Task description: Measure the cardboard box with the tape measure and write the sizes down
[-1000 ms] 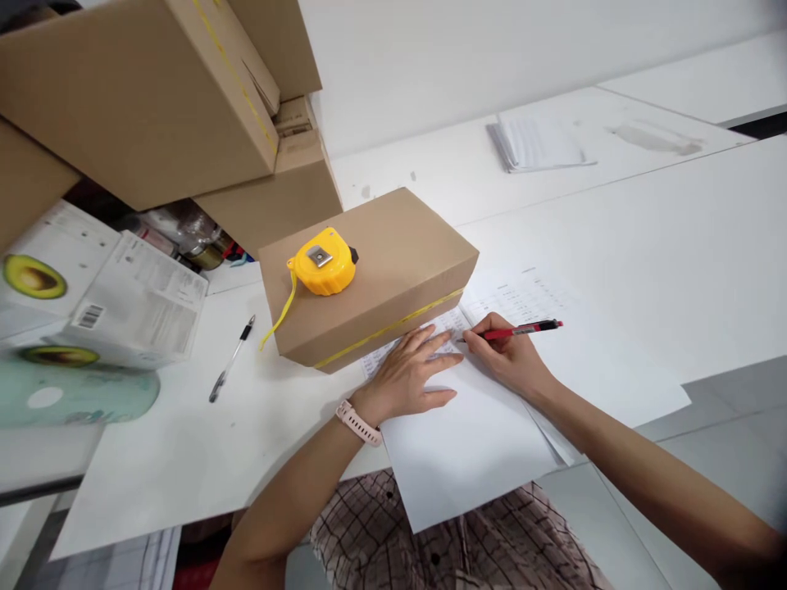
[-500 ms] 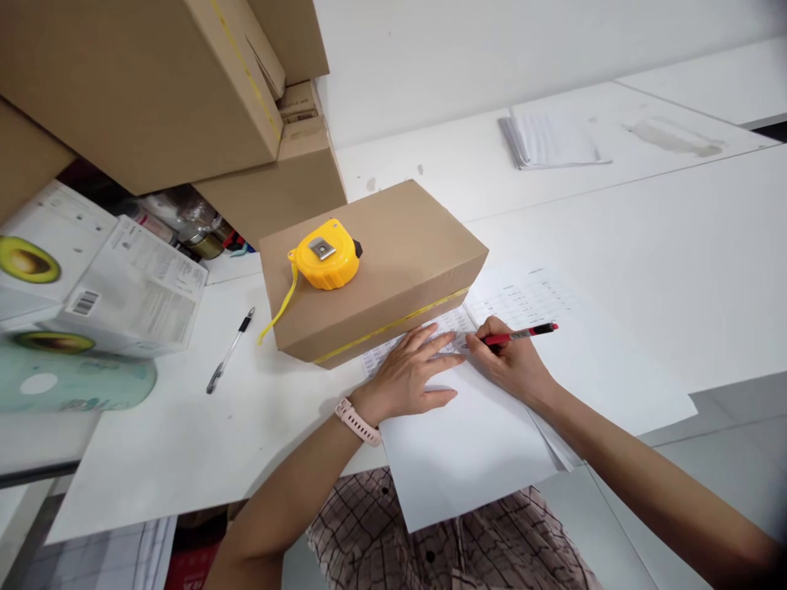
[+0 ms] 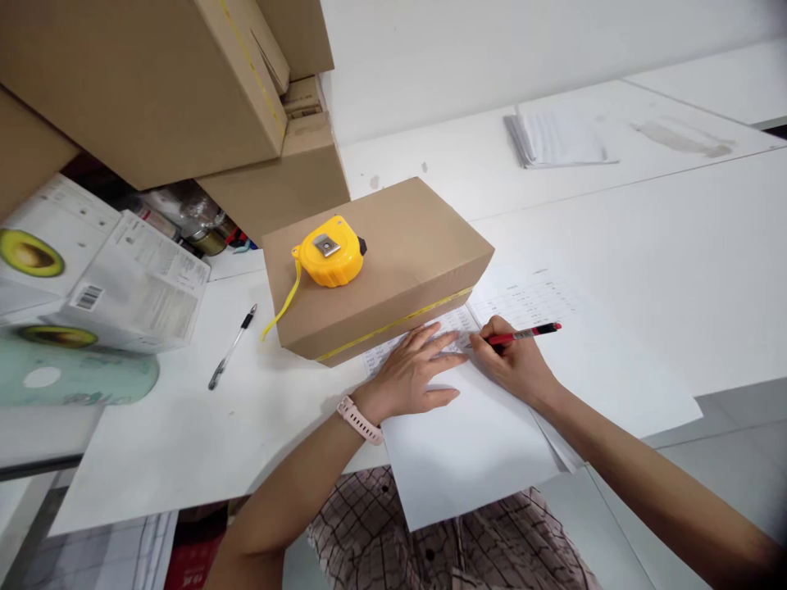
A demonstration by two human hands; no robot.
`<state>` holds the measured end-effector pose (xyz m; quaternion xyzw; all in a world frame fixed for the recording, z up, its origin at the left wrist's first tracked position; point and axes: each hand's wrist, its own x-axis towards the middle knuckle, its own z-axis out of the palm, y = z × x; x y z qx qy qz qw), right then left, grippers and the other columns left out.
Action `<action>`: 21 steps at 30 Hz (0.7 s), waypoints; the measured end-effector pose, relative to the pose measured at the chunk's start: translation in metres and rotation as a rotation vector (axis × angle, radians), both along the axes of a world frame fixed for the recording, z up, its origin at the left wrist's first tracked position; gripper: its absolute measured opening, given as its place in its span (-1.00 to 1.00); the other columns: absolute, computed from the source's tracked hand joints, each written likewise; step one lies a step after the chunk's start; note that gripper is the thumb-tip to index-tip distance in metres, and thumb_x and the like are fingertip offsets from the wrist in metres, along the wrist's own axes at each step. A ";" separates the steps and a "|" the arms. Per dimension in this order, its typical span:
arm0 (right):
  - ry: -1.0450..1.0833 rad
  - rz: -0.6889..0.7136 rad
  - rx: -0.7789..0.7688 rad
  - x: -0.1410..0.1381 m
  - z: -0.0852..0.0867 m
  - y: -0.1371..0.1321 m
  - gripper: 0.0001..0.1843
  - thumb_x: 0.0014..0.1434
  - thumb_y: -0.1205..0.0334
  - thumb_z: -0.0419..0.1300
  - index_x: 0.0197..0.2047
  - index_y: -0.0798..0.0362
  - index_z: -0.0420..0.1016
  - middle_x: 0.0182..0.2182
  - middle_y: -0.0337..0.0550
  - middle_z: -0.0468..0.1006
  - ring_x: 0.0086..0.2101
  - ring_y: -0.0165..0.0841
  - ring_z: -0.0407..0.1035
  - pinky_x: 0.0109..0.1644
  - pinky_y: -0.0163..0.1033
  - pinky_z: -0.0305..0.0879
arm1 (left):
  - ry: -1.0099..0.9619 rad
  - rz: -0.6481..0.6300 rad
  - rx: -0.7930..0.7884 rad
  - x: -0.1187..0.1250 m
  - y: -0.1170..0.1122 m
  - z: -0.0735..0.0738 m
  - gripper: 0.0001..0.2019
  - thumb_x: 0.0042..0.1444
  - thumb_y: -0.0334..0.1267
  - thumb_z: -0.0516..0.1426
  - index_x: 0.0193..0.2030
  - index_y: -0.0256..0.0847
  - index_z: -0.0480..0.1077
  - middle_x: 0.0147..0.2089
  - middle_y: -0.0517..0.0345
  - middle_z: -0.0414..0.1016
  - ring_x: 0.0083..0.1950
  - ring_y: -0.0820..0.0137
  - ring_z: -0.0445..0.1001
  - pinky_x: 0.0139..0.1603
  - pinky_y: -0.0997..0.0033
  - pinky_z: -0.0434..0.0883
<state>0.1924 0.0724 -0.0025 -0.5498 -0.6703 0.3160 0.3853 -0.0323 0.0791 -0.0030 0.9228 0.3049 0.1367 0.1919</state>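
Observation:
Fingers spread, my left hand [image 3: 413, 370] lies flat on a printed paper sheet [image 3: 467, 451], a pink band around its wrist. My right hand [image 3: 513, 360] grips a red and black pen [image 3: 525, 333], its tip down at the paper beside my left fingertips. Rows of small print show near the top of the sheets, partly covered by my hands and a box. That closed cardboard box [image 3: 393, 262] rests just beyond my left hand, with yellow tape along its near edge. On top of it sits a yellow tape measure [image 3: 332, 251] with a yellow wrist strap.
A clear pen with a black cap [image 3: 232, 347] lies to the left on the white table [image 3: 276, 434]. Large cardboard boxes [image 3: 153, 90] are stacked at the back left, above white avocado-printed boxes [image 3: 141, 279]. A stack of papers [image 3: 559, 139] lies at the back right.
The whole view has shifted very slightly. Both hands, the pen, the box and the tape measure keep nearly the same places relative to each other.

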 end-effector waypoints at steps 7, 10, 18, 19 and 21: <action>0.019 0.007 -0.016 0.001 -0.003 0.001 -0.68 0.28 0.06 0.19 -0.46 -0.04 0.26 -0.60 -0.34 0.20 -0.57 -0.44 0.09 -0.49 -0.24 0.01 | 0.010 0.003 -0.001 0.000 0.000 0.000 -0.46 0.26 -0.03 0.25 0.34 -0.14 0.41 0.51 -0.06 0.24 0.58 -0.03 0.04 0.53 -0.15 0.15; 0.025 -0.010 -0.044 0.001 -0.003 0.000 -0.68 0.29 0.06 0.18 -0.45 -0.03 0.26 -0.60 -0.34 0.21 -0.57 -0.44 0.09 -0.49 -0.25 0.02 | 0.012 0.003 -0.003 0.000 0.000 0.001 -0.45 0.26 -0.03 0.26 0.34 -0.14 0.41 0.52 -0.06 0.23 0.58 -0.03 0.04 0.53 -0.16 0.14; 0.029 -0.014 -0.039 0.000 -0.001 0.001 -0.64 0.27 -0.01 0.23 -0.46 -0.03 0.27 -0.60 -0.32 0.23 -0.57 -0.43 0.11 -0.49 -0.25 0.02 | 0.015 -0.001 0.006 0.000 0.000 0.002 -0.45 0.26 -0.05 0.26 0.33 -0.17 0.42 0.51 -0.07 0.23 0.57 -0.06 0.06 0.53 -0.15 0.15; 0.030 -0.012 -0.039 0.000 -0.001 0.001 -0.63 0.27 -0.01 0.22 -0.47 -0.03 0.26 -0.60 -0.32 0.23 -0.57 -0.43 0.10 -0.50 -0.25 0.02 | 0.016 -0.001 0.006 0.000 0.000 0.002 -0.45 0.25 -0.05 0.27 0.34 -0.17 0.41 0.51 -0.07 0.23 0.57 -0.06 0.06 0.53 -0.15 0.15; 0.031 -0.011 -0.036 -0.001 0.000 0.001 -0.63 0.27 -0.01 0.21 -0.48 -0.03 0.26 -0.60 -0.32 0.23 -0.57 -0.43 0.10 -0.50 -0.25 0.02 | 0.016 0.001 0.008 0.000 -0.001 0.001 -0.45 0.25 -0.03 0.27 0.34 -0.16 0.41 0.52 -0.07 0.22 0.57 -0.05 0.05 0.53 -0.15 0.15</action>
